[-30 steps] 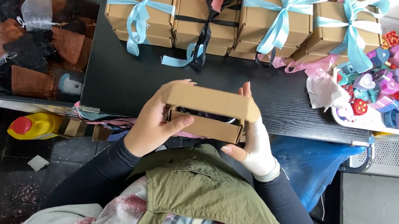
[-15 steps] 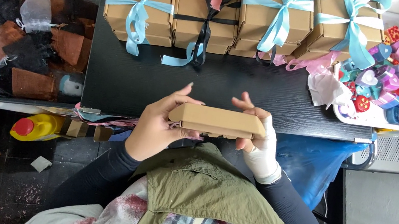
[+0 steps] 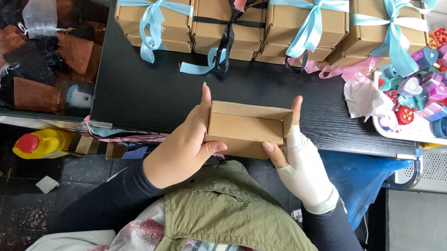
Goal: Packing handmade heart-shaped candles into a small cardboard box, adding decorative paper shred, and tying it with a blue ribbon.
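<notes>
— Black wood runs under everything: the tabletop [image 3: 138,93] stretches from the left edge out to the right one, and I sit at its near edge.

— What have you got in your hands?

— One small cardboard box [image 3: 247,128], brown and plain, held over the near edge of the tabletop, close to my chest. Its broad face is turned up toward me.

— How do you hold it?

— My left hand [image 3: 184,143] wraps the box's left end, fingers up along the side and the thumb pressed on the near face. My right hand [image 3: 299,159], in a pale glove, clasps the right end, forefinger pointing up past the corner and the thumb on the front. Both hands are closed on the box.

— And at the far side?

— Along the far edge stand the tied boxes [image 3: 229,17], the same brown card, stacked and bound with ribbons [image 3: 157,17] in light blue, black and pink. Near the far right corner sits a white tray [image 3: 409,135] heaped with small heart-shaped trinkets [image 3: 428,93] in many colours, and crumpled tissue paper [image 3: 364,97] lies just beside it.

— Off the table?

— Past the left edge lies a pile of little gauze pouches [image 3: 18,49], brown, black and white. On the floor below stands a yellow bottle [image 3: 42,143] with a red cap.
</notes>
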